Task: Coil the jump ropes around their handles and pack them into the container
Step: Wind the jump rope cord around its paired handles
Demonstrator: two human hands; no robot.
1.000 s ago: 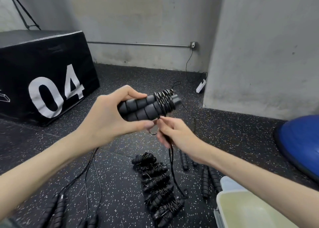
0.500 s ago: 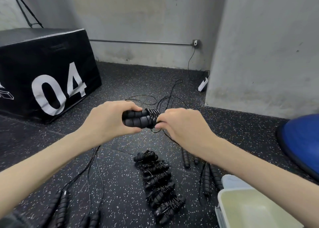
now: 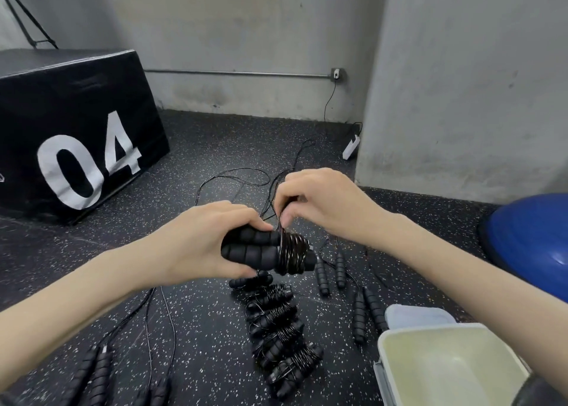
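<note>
We count two hands: the left hand point(image 3: 196, 242) and the right hand point(image 3: 322, 202). Between them is one pair of handles point(image 3: 255, 249) bearing one coil of rope point(image 3: 292, 252). On the floor we count five coiled bundles point(image 3: 276, 322) in one row. To the right of that row lie four loose handles point(image 3: 341, 270). At the lower left we make out at least four more loose handles point(image 3: 92, 372), partly cut off by the frame edge. We record one container point(image 3: 448, 365), one black box point(image 3: 76, 122) marked 04, and one blue dome point(image 3: 531, 239).
</note>
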